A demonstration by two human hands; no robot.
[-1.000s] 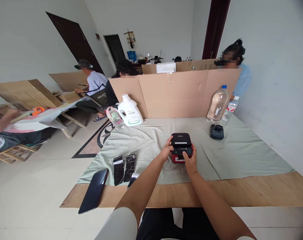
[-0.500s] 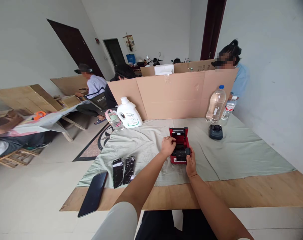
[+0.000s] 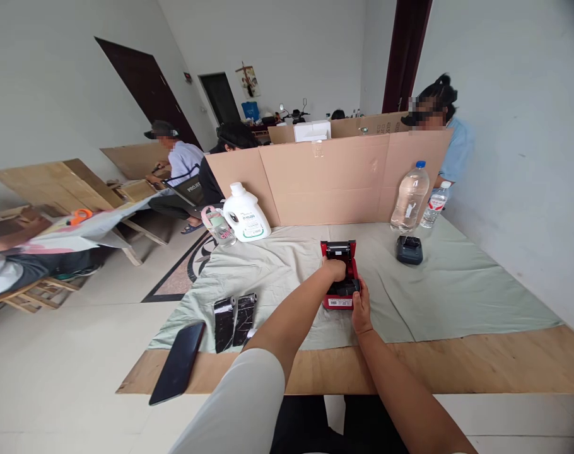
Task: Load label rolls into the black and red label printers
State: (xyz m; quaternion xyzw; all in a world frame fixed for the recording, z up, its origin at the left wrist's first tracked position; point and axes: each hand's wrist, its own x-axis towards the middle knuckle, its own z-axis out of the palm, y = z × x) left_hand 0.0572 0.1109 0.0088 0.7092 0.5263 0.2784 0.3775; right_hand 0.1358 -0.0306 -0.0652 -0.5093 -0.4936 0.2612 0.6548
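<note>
A red and black label printer (image 3: 339, 303) stands on the cloth in front of me with its lid (image 3: 339, 248) raised. My left hand (image 3: 334, 270) reaches down into its open inside, and the fingers are hidden there. Along the printer's right side my right hand (image 3: 361, 309) grips the body, thumb towards me and fingers behind. A black roll-shaped part (image 3: 344, 288) lies across the front of the opening, close to my right fingertips. To the left, two black marbled strips (image 3: 224, 325) rest on the cloth, beside a dark phone (image 3: 177, 364) at the table edge.
A white detergent bottle (image 3: 247, 214) and a pink-lidded clear jug (image 3: 219, 228) stand back left. Two water bottles (image 3: 409, 198) and a small black device (image 3: 409, 250) are back right. A cardboard partition (image 3: 325, 183) closes the far side. Several people sit at other tables.
My left hand has moved right and deeper into the printer. The black roll-shaped part sits lower in the opening, and more of the printer's front label shows. My right hand has barely moved.
</note>
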